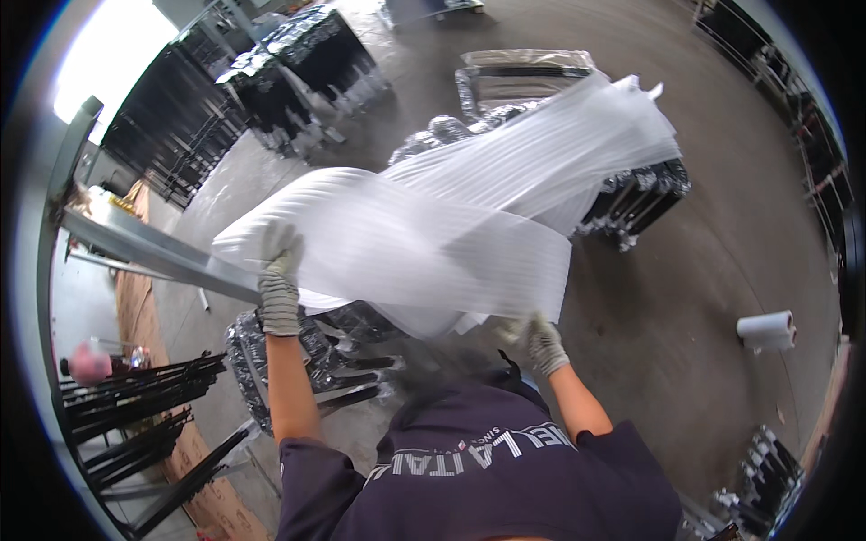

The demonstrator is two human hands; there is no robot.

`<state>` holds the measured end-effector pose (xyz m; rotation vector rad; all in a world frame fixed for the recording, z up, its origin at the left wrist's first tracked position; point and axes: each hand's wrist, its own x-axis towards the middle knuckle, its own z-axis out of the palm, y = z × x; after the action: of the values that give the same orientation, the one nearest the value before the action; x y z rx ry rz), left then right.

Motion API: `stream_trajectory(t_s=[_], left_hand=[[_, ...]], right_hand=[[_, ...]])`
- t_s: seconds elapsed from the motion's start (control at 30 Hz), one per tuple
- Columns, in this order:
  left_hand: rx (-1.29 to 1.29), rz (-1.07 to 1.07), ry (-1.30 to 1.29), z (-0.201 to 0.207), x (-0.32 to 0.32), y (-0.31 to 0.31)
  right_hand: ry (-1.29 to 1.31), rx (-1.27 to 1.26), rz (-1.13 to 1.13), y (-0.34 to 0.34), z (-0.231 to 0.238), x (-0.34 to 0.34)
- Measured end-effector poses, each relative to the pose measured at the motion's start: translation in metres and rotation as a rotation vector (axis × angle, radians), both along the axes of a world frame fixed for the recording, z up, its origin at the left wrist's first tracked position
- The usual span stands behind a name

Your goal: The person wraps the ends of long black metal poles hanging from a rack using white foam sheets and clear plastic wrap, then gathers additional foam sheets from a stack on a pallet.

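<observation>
A long white ribbed foam sheet [406, 248] stretches across in front of me, folded or layered with more white foam [559, 135] behind it. My left hand [280, 288], in a pale knitted glove, is at the sheet's left part with its fingers up against the foam. Those fingers are blurred, so their grip is unclear. My right hand [544, 344], gloved too, is closed on the sheet's near right corner. Beneath the foam are black parts in shiny plastic wrap [645, 194], partly hidden; more wrapped parts [352, 361] stick out below the sheet.
A grey metal beam [153, 248] runs in from the left toward my left hand. Black bars lie on a rack [135, 397] at lower left. Wrapped black stacks [325, 63] stand at far left. A white roll [765, 331] lies on the floor at right.
</observation>
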<state>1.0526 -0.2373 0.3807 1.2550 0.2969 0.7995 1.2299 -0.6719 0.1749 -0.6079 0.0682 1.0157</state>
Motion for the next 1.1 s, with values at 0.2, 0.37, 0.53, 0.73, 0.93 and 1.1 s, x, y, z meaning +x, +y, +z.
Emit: stream_trajectory(t_s=[0.2, 0.37, 0.53, 0.73, 0.93, 1.1], left_hand=[[-0.042, -0.063, 0.148, 0.012, -0.024, -0.047], [-0.028, -0.099, 0.38, 0.002, -0.047, -0.081], [0.322, -0.135, 0.537, -0.02, -0.071, -0.1], [1.124, 0.064, 0.648, -0.058, -0.106, -0.092], [-0.337, -0.132, 0.351, -0.032, -0.119, -0.115], [-0.129, 0.453, -0.021, -0.072, -0.19, -0.104]], right_hand=[[0.156, -0.269, -0.773, -0.049, -0.024, 0.058], [0.139, -0.822, -1.007, -0.098, -0.022, 0.114], [-0.454, -0.484, -0.657, 0.034, 0.197, 0.074], [-1.093, 0.287, 0.399, 0.191, 0.244, 0.047], [-0.965, 0.239, 0.626, 0.27, 0.277, 0.024], [-1.195, 0.118, 0.677, 0.294, 0.291, 0.007]])
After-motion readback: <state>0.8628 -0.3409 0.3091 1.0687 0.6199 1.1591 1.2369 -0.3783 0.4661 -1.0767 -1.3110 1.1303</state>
